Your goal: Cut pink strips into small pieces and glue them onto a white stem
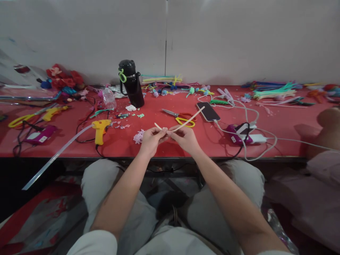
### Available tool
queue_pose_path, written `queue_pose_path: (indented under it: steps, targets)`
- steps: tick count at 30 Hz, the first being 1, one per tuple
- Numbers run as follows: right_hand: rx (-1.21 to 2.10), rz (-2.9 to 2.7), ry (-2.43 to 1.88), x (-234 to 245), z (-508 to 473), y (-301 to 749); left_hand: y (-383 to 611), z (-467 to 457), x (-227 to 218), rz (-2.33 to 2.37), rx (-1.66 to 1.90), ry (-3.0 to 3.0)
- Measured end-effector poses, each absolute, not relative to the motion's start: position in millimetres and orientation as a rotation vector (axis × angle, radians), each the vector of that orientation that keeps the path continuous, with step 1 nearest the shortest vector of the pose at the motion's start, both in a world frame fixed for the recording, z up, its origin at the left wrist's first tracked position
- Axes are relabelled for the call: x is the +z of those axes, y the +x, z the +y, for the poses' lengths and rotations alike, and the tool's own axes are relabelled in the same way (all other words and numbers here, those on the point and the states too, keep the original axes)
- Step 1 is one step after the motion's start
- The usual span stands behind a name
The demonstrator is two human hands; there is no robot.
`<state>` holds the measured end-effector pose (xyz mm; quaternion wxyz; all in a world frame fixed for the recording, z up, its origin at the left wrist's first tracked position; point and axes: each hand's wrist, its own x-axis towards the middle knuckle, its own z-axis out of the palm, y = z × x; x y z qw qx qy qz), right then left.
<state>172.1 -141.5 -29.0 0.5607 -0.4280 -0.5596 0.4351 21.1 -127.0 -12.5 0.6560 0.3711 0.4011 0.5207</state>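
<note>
Between my two hands, just over the front of the table, is a thin pale pipe cleaner [191, 118]. My left hand [152, 141] pinches it near one end, and a short tip sticks up past the thumb. Fingertips of my right hand [185, 139] are closed on it close beside the left ones, and its long free part slants up to the right. Behind the hands lie scissors [183, 121] with yellow and red handles. A small heap of lilac pieces [138, 136] is left of my left hand.
A yellow glue gun [99, 132] with a long glue stick projects over the table edge at left. A black bottle [132, 86] stands behind. At right are a phone [208, 112], white cables and a purple power strip [237, 136]. Another person's arm [324, 131] rests far right.
</note>
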Motion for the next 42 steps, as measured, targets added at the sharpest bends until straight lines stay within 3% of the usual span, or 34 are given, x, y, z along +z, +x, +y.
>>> queue_pose_path:
  steps: [19,35,42]
  targets:
    - [1.062,-1.430,-1.001,-25,-136,184,5,-125,-7,0.938,0.974,1.232]
    - [0.817,-1.522,-1.026,-36,-145,170,14,-124,-22,1.003,1.092,1.170]
    - [1.067,-1.505,-0.999,-30,-139,184,-1,-120,-8,0.968,1.018,1.200]
